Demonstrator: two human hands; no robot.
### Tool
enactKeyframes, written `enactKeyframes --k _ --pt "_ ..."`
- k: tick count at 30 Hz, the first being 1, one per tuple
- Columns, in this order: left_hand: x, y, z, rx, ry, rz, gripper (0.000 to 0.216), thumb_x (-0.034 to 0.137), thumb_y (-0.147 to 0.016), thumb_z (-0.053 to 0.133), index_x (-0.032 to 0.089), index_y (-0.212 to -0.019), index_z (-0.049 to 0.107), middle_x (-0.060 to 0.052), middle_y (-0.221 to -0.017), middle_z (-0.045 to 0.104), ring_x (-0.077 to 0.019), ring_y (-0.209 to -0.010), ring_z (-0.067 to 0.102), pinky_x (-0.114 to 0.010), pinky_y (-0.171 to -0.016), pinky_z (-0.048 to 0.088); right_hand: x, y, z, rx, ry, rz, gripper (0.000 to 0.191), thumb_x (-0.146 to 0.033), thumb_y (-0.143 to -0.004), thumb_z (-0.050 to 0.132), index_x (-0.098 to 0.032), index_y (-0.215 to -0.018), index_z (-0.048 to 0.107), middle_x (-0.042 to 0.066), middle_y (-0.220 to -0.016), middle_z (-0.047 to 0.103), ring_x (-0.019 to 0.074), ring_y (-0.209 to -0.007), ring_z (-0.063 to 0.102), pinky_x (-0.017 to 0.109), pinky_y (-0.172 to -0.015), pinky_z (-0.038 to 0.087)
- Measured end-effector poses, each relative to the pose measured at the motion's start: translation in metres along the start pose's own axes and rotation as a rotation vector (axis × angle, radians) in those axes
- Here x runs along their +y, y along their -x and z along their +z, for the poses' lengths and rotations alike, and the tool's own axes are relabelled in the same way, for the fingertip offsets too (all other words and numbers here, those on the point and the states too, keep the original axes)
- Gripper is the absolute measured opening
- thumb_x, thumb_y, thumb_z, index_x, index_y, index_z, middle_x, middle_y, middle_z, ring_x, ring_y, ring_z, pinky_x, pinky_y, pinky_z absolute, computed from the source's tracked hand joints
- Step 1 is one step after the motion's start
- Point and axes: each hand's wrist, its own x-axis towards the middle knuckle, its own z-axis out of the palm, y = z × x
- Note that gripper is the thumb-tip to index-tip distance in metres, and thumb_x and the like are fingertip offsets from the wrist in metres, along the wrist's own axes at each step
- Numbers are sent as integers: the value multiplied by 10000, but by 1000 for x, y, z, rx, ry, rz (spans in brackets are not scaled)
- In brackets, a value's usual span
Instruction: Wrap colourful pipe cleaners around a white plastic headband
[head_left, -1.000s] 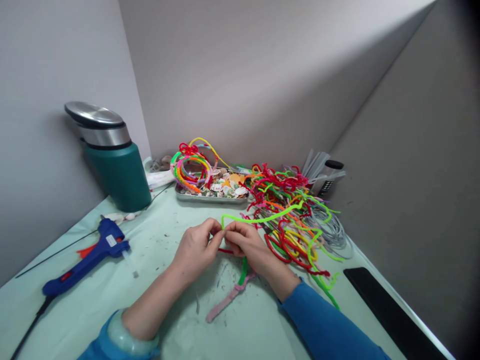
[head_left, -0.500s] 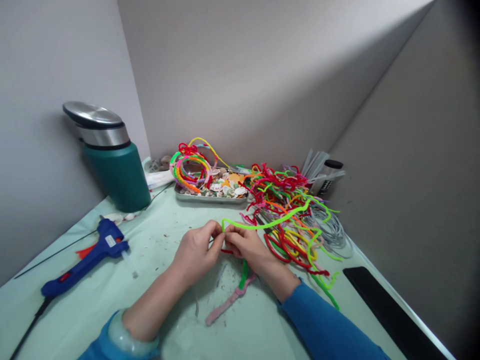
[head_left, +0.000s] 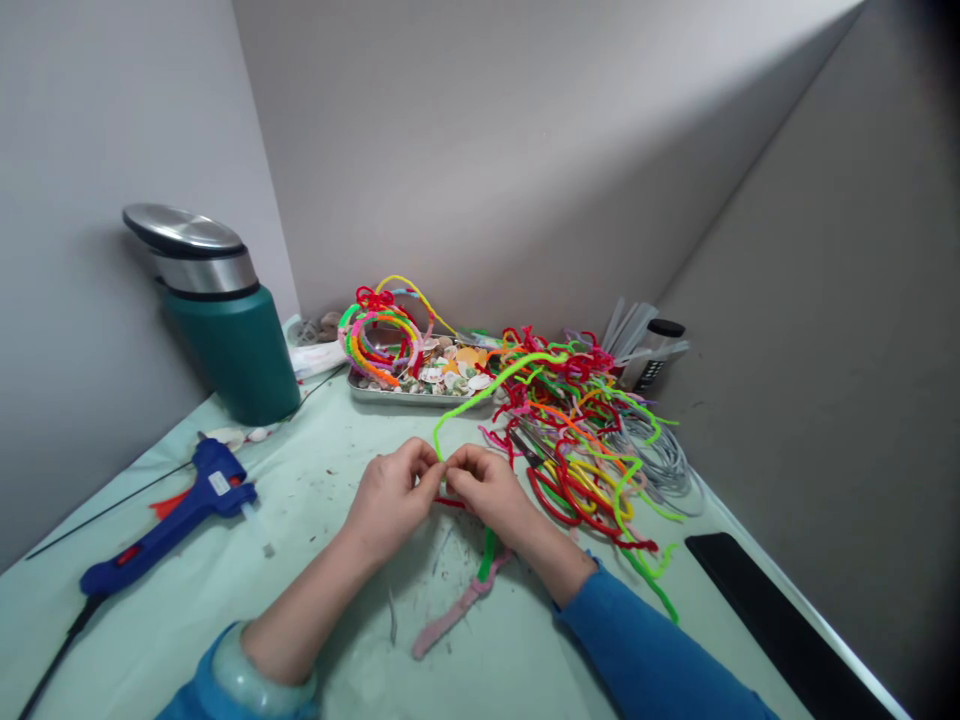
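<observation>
My left hand [head_left: 401,492] and my right hand [head_left: 487,490] meet fingertip to fingertip above the table, both pinched closed. Between them rises a bright yellow-green pipe cleaner [head_left: 480,397], its free length arching up and right toward the pile. A short red piece [head_left: 450,502] shows just under my fingers. Below my right hand, a green piece [head_left: 488,552] and a pink pipe cleaner [head_left: 456,613] hang or lie joined; whether they connect to what I pinch is hidden by my hands.
Tangled pipe cleaners [head_left: 555,370] lie right, with scissors [head_left: 536,445] and a grey wire coil [head_left: 660,460]. A metal tray [head_left: 420,398] of shells and coloured loops [head_left: 382,340] stands behind. Left are a blue glue gun [head_left: 169,520] and a green bottle [head_left: 236,350]. A black slab [head_left: 780,620] lies far right.
The yellow-green pipe cleaner's free end has swung up and back, from lying low over my right hand to arching higher toward the pile. My fingertips have drawn closer together.
</observation>
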Motion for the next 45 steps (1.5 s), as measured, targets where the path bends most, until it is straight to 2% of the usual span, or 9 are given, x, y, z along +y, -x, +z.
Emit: enactKeyframes --k 5,8,12,15,22,32,45 --pt "0 -1 1 -5 72 -55 119 311 -779 479 195 -757 498 57 -538 546 -94 -460 473 -193 -453 314 1 -1 0 -21 1 -3 36 -174 -675 499 -167 -655 528 -47 -570 475 81 -504 393 197 -475 311" --pt "-2 0 1 20 9 44 106 268 -792 469 201 -828 544 42 -624 590 -88 -490 477 -196 -491 338 0 -1 -1 -20 -32 49 26 -179 -664 499 -172 -643 512 -63 -511 441 73 -457 359 193 -443 286" --pt "-3 1 1 59 -97 220 161 197 -813 443 209 -846 601 -7 -793 635 -113 -670 547 -216 -624 387 -3 -2 -1 -11 -73 108 19 -165 -645 492 -173 -640 509 -80 -453 408 63 -405 324 186 -409 257" --pt "-3 2 1 77 -120 252 171 200 -821 447 201 -845 616 -26 -833 629 -129 -723 561 -225 -643 400 -3 -2 -1 6 -88 128 35 -151 -639 486 -170 -637 515 -84 -430 398 58 -388 323 182 -400 256" --pt "-4 2 -1 29 -164 284 210 186 -816 464 222 -938 631 -30 -910 620 -137 -783 574 -236 -697 424 -2 -4 -4 5 -109 142 23 -184 -662 509 -168 -645 509 -85 -431 405 49 -365 323 170 -369 246" --pt "-12 2 3 8 -297 289 229 171 -823 440 202 -956 624 -37 -834 623 -137 -746 585 -229 -679 428 2 -2 -4 -35 -238 201 70 -220 -678 541 -159 -709 530 -62 -517 467 38 -380 342 149 -341 238" --pt "-10 1 2 3 -364 280 259 214 -858 395 188 -926 644 -38 -796 610 -134 -735 586 -227 -668 428 2 -2 -5 -44 -260 183 110 -258 -693 573 -163 -695 519 -73 -480 436 32 -376 306 145 -342 196"
